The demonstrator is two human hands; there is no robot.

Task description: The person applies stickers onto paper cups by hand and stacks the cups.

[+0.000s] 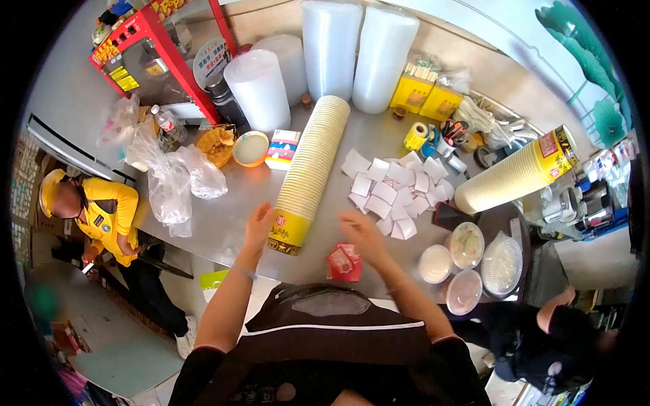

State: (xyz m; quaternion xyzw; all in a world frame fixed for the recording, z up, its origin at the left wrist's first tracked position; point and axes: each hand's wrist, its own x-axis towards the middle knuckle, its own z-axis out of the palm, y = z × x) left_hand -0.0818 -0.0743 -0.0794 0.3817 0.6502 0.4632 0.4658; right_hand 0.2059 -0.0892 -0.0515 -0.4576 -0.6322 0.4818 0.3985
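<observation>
A long stack of paper cups [315, 159], pale with a yellow printed cup at the near end, lies slanted on the metal table. My left hand [258, 228] is against or just beside the left side of that yellow end, its fingers extended and not wrapped round it. To the right of the stack, apart from it, is my right hand [362, 233], slightly blurred, its fingers loosely bent and nothing visible in them. Several red packets [345, 262] lie just below my right hand near the table edge. A loose pile of white paper pieces [396, 189] spreads beyond it.
Another cup stack [518, 169] leans at the right, behind lidded round containers [466, 245]. Tall plastic-wrapped rolls [332, 51] stand at the back. Plastic bags [172, 183] and an orange bowl [250, 149] are left. A person in yellow [108, 210] sits left; another person [542, 338] is right.
</observation>
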